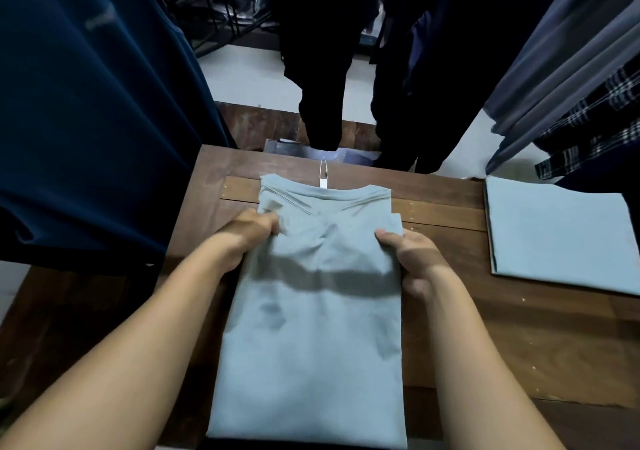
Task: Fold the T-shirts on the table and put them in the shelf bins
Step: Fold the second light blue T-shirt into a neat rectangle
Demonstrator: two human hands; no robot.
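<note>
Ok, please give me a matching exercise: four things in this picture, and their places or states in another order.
Things: 1 left hand; 2 white tag; 3 folded T-shirt; 4 plaid garment.
Places: A hangs at far right; B grips the left edge of the middle T-shirt; C neat rectangle on the right side of the table; D lies beyond the collar.
Pairs: 1-B; 2-D; 3-C; 4-A.

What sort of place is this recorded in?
Probably a clothing shop or stockroom: hanging garments crowd round the table, the T-shirt being folded has a hang tag at its collar, and a folded shirt lies to the right.
</note>
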